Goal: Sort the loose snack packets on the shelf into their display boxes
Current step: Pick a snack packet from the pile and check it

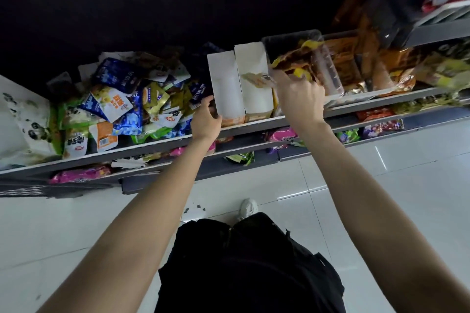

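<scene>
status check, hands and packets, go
Left hand grips white box. Right hand pinches brown packet near clear bin. Loose pile unsorted.

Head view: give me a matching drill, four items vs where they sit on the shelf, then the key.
Items:
1. loose packet pile
2. white display boxes
3. clear plastic bin
4. left hand

Places:
A. far right, beyond the right hand
B. left stretch of the shelf
C. at the left box's front corner
D. middle, side by side

Pairs: 1-B, 2-D, 3-A, 4-C
</scene>
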Action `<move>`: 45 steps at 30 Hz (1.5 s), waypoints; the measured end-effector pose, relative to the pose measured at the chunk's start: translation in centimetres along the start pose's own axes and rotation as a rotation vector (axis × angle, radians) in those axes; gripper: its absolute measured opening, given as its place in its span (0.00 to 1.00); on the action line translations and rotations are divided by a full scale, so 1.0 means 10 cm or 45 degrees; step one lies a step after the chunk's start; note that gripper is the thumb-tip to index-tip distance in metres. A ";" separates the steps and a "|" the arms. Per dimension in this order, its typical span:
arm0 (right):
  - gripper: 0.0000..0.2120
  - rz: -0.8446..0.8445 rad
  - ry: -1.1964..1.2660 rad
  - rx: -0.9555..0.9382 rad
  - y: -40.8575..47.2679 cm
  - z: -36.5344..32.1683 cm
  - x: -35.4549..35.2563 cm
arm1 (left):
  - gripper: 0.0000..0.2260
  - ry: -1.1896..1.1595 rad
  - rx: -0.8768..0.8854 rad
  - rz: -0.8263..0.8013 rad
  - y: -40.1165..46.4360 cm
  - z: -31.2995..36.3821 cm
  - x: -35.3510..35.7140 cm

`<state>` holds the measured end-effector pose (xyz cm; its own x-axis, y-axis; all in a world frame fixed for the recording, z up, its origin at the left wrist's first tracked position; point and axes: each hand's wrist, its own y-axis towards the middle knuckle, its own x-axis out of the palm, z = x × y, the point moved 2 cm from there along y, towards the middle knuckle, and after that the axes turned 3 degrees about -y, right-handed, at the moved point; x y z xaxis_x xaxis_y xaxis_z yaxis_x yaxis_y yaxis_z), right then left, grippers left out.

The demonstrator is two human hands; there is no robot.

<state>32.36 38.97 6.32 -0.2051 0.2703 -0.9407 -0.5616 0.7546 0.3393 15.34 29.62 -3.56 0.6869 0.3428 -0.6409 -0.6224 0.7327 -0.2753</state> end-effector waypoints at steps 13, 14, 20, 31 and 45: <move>0.17 -0.319 -0.050 -0.388 -0.35 -0.07 0.66 | 0.23 -0.057 -0.003 0.001 0.01 -0.05 0.01; 0.17 -0.306 -0.011 -0.371 -0.38 -0.06 0.67 | 0.23 -0.058 -0.007 -0.007 0.01 -0.05 0.01; 0.14 -0.074 0.402 -0.219 -0.47 -0.03 0.29 | 0.23 -0.160 -0.090 -0.164 -0.17 0.08 -0.18; 0.10 -0.484 1.063 -0.232 -0.47 -1.30 0.34 | 0.07 -0.009 0.083 0.341 -0.97 -0.88 -1.51; 0.13 -0.434 0.457 -0.091 -0.03 -2.34 1.22 | 0.21 0.513 0.180 -0.179 0.15 -1.50 -1.61</move>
<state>11.23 28.02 -5.18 -0.2564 -0.2166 -0.9420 -0.6955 0.7181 0.0242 -2.26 16.36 -4.41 0.5427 -0.0016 -0.8399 -0.4567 0.8387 -0.2967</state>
